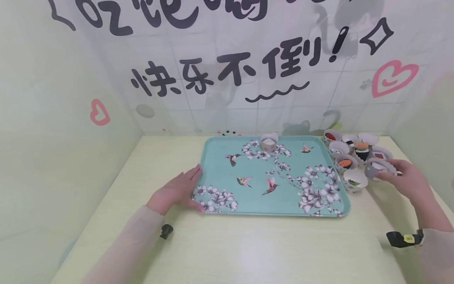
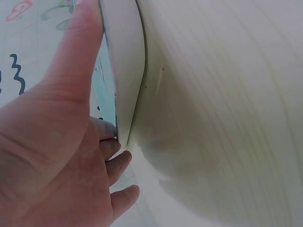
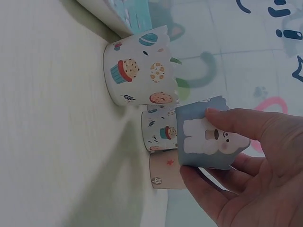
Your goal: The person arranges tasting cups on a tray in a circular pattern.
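Note:
My left hand (image 1: 177, 191) rests at the near left corner of a turquoise tray (image 1: 216, 165) printed with flowers and birds. Its fingers lie along the left rim and its thumb along the front rim. At the right, my right hand (image 1: 411, 177) pinches a blue-grey paper baking cup (image 3: 203, 137) with a white bear on it, thumb on one side and fingers on the other. In the right wrist view this cup is raised off the table, beside a larger cup (image 3: 137, 71) with a cupcake print. One small cup (image 1: 268, 145) with pale contents stands at the tray's back edge.
Several filled paper cups crowd against the tray's right side, among them one with an orange-topped piece (image 1: 345, 162), one with something red (image 1: 330, 136) and one with something green (image 1: 354, 181). A printed wall covering (image 1: 227, 114) rises behind the pale table (image 1: 248, 248).

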Demonstrator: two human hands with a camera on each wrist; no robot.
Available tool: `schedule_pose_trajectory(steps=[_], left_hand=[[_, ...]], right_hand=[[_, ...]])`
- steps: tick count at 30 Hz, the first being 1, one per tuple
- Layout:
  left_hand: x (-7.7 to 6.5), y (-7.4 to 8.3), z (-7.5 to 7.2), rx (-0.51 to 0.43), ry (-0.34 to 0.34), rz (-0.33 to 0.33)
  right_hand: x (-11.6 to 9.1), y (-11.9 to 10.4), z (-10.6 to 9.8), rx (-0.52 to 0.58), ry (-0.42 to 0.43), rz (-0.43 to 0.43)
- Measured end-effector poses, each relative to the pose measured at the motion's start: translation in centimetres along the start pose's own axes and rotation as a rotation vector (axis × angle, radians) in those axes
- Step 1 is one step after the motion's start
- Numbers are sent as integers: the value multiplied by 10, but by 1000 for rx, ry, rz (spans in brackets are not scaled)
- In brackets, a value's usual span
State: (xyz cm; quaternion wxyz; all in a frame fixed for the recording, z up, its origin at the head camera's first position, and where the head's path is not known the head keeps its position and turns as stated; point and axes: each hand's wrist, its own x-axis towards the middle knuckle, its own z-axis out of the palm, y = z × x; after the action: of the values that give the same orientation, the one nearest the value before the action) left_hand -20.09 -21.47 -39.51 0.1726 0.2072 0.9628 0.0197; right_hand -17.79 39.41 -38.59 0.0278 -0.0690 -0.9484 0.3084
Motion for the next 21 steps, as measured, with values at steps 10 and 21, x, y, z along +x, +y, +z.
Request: schedule_pose_trajectory(steps=[10,21], left_hand=[[1,0,-1,9,0,0],[0,2,-1,4,7,10]], right_hand=[[1,-7,-9,29,14,8],[0,-24,-12,38,6,-57]])
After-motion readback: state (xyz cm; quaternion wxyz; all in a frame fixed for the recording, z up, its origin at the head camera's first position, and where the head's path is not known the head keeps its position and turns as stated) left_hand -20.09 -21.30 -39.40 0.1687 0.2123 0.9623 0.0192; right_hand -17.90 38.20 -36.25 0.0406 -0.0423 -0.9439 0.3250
